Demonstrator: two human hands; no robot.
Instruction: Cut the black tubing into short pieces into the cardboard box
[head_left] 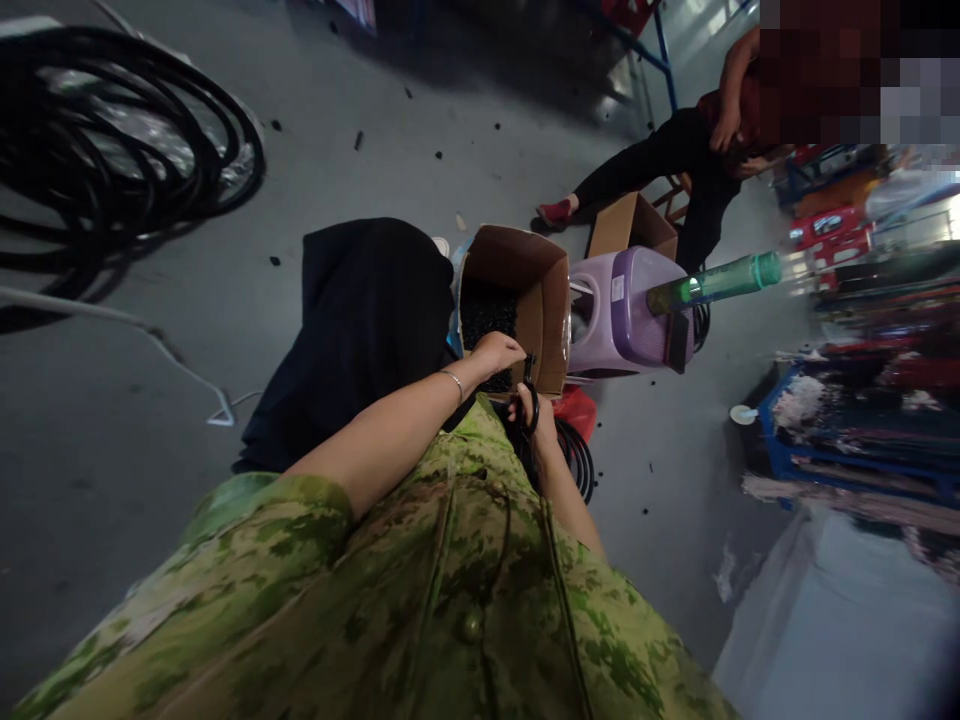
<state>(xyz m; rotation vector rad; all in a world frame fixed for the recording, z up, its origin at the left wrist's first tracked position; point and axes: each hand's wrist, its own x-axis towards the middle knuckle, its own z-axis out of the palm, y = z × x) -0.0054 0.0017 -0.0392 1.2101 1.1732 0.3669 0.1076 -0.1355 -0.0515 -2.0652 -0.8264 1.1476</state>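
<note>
Hands working over a cardboard box [551, 300], fingers partly hidden.
Left hand [496, 352] is curling over black pieces [487, 315], grip unclear; right hand [536, 412] is clamping black scissors [529, 395].

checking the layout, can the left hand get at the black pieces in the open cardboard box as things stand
Probably yes. The left hand already hovers at the rim of the open cardboard box, whose flaps stand up, and the black pieces lie uncovered inside. The right hand with scissors sits beside it, not across.
</note>
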